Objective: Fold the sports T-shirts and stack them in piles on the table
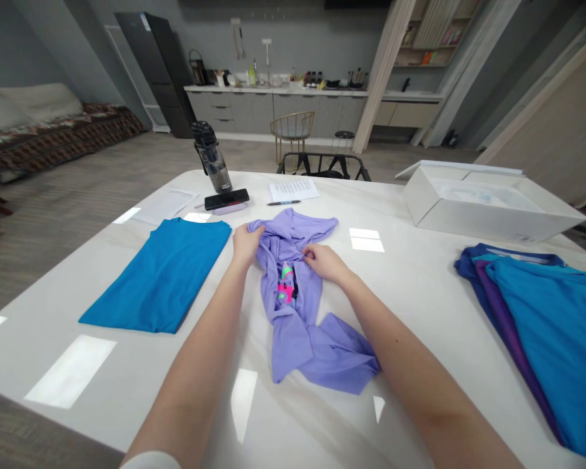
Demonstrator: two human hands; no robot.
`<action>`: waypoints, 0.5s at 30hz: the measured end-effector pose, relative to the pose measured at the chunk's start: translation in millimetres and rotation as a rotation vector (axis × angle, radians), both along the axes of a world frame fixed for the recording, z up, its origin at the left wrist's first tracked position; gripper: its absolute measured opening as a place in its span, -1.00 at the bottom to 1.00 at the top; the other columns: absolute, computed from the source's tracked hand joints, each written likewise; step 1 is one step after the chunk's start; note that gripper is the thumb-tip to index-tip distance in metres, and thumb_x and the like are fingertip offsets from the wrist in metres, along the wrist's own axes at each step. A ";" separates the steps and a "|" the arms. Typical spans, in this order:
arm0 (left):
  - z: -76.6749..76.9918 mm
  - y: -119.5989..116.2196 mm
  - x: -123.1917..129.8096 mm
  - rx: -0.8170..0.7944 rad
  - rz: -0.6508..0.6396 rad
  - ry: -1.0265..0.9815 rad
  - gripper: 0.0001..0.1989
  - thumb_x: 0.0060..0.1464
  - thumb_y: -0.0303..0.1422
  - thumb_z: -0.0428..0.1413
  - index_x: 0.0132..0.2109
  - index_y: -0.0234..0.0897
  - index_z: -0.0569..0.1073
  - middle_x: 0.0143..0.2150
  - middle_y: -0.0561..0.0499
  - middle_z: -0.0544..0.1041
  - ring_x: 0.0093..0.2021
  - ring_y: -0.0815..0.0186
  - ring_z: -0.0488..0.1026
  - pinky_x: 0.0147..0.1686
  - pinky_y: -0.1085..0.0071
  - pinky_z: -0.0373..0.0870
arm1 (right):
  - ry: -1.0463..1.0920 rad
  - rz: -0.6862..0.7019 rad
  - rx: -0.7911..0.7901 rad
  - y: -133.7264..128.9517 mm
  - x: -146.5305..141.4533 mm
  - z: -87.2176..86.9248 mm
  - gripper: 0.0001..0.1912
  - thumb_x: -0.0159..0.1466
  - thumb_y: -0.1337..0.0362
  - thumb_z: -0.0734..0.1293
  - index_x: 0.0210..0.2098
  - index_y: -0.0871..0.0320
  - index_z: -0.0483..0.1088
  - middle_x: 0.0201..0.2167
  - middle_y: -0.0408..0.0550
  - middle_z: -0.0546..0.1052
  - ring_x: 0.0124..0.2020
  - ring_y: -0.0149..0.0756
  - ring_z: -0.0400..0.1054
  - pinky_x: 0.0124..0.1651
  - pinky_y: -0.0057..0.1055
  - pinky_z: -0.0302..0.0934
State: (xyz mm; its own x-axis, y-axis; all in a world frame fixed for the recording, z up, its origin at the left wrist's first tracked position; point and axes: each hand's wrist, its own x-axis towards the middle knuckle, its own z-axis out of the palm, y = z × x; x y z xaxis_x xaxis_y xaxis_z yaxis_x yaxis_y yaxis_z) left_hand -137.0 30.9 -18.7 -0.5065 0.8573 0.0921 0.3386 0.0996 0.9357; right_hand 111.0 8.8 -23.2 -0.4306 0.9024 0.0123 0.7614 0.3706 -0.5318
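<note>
A crumpled lavender shirt (293, 332) with a pink and green print lies in front of me on the white table. Its upper left edge is pinched in my left hand (247, 244), the fingertips partly under the cloth. On the shirt's right side, my right hand (327, 262) grips a fold between thumb and fingers. Left of the lavender shirt rests a folded blue shirt (163, 277), flat and smooth, touched by neither hand.
Several shirts in blue and purple (542, 312) lie piled at the right edge. Behind them stands a white box (478, 215). Toward the back left are a water bottle (213, 159) and a phone (227, 198); a pen (283, 202) lies before a printed sheet (295, 189).
</note>
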 end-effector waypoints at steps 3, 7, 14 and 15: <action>4.2 1.1 -27.9 -0.057 0.129 0.181 -0.79 0.12 -0.17 0.17 -0.29 -0.23 0.48 -0.29 -0.04 0.58 -0.14 0.13 0.53 -0.05 0.24 0.45 | -0.165 -0.098 -0.077 4.3 28.5 15.8 -0.86 0.33 0.32 0.37 -0.16 0.11 0.58 -0.24 -0.03 0.63 -0.22 -0.23 0.49 -0.18 -0.41 0.23; 5.2 -2.1 -60.3 -0.148 0.245 0.321 -0.83 0.17 -0.28 0.15 -0.12 -0.23 0.45 -0.13 -0.14 0.58 -0.02 0.07 0.52 0.04 0.19 0.41 | -0.304 -0.214 -0.159 11.3 82.6 32.3 -0.84 0.32 0.32 0.36 -0.15 0.14 0.57 -0.18 0.03 0.64 -0.19 -0.22 0.50 -0.19 -0.43 0.24; 20.7 -21.3 -42.8 -0.217 0.223 0.650 -0.43 0.15 -0.50 0.09 0.30 -0.35 0.27 0.23 -0.40 0.37 0.22 -0.13 0.38 0.13 -0.01 0.36 | -0.262 -0.326 -0.188 12.1 114.2 40.0 -0.86 0.30 0.30 0.37 -0.18 0.20 0.53 -0.20 0.08 0.62 -0.22 -0.18 0.49 -0.20 -0.38 0.29; 24.4 -22.5 -33.7 -0.177 0.206 0.717 -0.42 0.14 -0.51 0.09 0.32 -0.34 0.26 0.26 -0.39 0.34 0.25 -0.14 0.35 0.15 -0.01 0.35 | -0.168 -0.296 -0.081 10.2 104.8 39.2 -0.80 0.32 0.22 0.38 -0.13 0.19 0.52 -0.15 0.09 0.61 -0.20 -0.18 0.48 -0.16 -0.36 0.30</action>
